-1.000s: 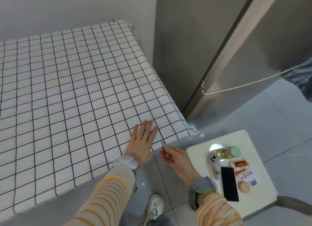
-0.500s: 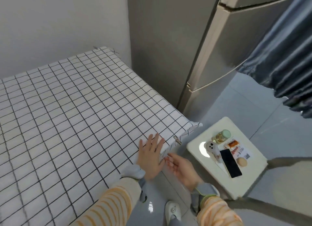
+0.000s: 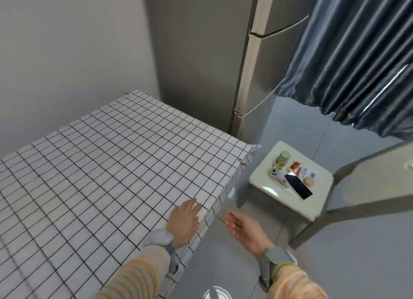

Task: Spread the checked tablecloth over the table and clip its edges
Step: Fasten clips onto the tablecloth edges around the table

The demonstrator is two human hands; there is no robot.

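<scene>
The white tablecloth with black checks (image 3: 107, 164) lies flat over the table, its edge hanging down the near right side. A small metal clip (image 3: 243, 162) grips the cloth's edge near the right front corner. My left hand (image 3: 184, 219) rests flat on the cloth at the table's right edge, fingers spread. My right hand (image 3: 244, 230) hovers empty beside the table, palm up and fingers apart, over the floor. Striped sleeves and grey wrist bands cover both arms.
A small white stool (image 3: 321, 200) stands right of the table with a jar (image 3: 282, 159), a white controller (image 3: 276, 174), a black phone (image 3: 298, 186) and snack packets. A grey fridge (image 3: 223, 53) stands behind, a dark curtain (image 3: 357, 64) at right, a chair frame (image 3: 357, 187) near.
My right hand put the clip on the cloth's edge, let go and drew back empty. My left hand stayed flat on the cloth. The view swung up and rightward.
</scene>
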